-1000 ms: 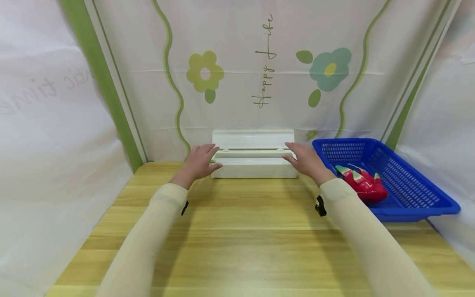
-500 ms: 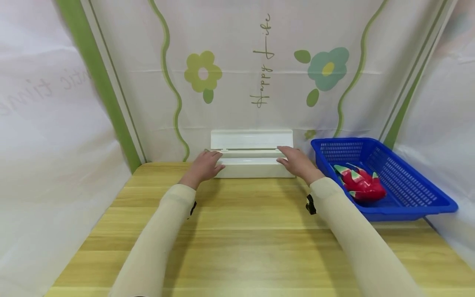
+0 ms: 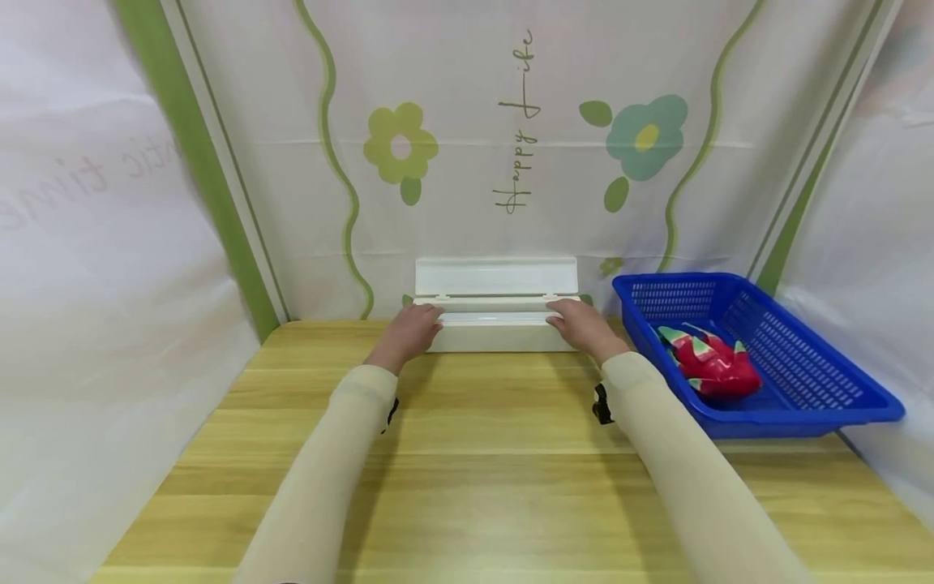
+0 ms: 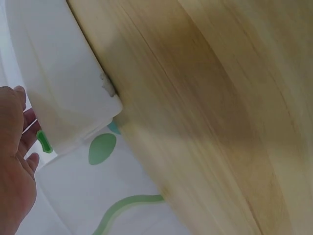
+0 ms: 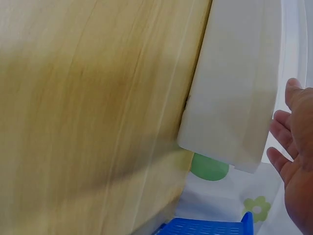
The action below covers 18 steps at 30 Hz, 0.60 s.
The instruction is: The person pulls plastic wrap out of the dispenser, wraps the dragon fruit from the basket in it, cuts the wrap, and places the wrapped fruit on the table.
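Note:
A long white box (image 3: pixel 503 339) with its hinged lid (image 3: pixel 496 277) standing raised lies at the back of the table; it looks like a cling film dispenser. My left hand (image 3: pixel 417 331) is at its left end, fingers by the upper edge and the thumb near the front lip. At the right end, my right hand (image 3: pixel 581 326) mirrors it, thumb and fingers apart. Both wrist views show bent, loosely spread fingers beside the box's open side, with nothing plainly held. A small green tab (image 4: pixel 44 141) sits by the left fingers. The inside of the box is mostly hidden.
On the right stands a blue plastic basket (image 3: pixel 810 418) holding a red, green-tipped dragon fruit (image 3: pixel 718 369). Behind the wooden table (image 3: pixel 481 470) hangs a white printed curtain (image 3: pixel 467 219), close to the box's lid; similar cloth borders both sides.
Both hands have moved inward and closer to the box's ends, and their fingers have drawn in from a wider spread. Box, lid and basket stay in place.

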Available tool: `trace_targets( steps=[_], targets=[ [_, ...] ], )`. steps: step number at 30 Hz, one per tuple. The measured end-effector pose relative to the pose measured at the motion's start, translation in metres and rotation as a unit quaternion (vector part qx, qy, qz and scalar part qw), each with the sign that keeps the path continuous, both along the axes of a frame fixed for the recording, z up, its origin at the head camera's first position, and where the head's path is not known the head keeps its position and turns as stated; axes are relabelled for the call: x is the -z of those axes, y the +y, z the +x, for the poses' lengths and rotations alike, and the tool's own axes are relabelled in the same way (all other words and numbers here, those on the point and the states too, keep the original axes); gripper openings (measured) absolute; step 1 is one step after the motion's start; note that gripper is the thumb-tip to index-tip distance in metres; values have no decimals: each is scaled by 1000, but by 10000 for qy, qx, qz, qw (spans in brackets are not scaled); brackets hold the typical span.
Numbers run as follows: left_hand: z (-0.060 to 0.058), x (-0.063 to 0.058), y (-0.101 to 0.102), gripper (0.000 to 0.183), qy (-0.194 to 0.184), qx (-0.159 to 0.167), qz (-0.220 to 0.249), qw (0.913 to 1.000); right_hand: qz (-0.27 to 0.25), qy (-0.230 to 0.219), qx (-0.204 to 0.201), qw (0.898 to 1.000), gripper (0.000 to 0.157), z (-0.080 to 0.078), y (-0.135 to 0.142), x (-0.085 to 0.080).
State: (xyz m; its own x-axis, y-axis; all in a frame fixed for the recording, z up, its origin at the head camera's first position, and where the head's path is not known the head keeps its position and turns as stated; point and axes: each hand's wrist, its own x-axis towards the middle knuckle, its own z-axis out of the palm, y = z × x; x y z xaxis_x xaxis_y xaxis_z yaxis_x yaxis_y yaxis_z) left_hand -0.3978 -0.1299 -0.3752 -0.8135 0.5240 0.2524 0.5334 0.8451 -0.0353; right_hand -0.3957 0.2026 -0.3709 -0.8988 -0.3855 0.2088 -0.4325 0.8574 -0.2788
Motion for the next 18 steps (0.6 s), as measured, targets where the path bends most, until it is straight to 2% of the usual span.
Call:
trace_targets(
  steps=[4, 8, 18],
  targets=[
    [-2, 5, 1, 32, 195, 27, -42, 9998, -88, -39, -3, 10000, 40, -1, 1, 4],
    [-3, 9, 2, 27, 399, 54, 56, 9992, -113, 138, -2, 9998, 35, -4, 1, 6],
    [-5, 13, 4, 17, 477, 119, 326, 9983, -26, 244, 149, 9996, 20, -11, 0, 11]
  ],
)
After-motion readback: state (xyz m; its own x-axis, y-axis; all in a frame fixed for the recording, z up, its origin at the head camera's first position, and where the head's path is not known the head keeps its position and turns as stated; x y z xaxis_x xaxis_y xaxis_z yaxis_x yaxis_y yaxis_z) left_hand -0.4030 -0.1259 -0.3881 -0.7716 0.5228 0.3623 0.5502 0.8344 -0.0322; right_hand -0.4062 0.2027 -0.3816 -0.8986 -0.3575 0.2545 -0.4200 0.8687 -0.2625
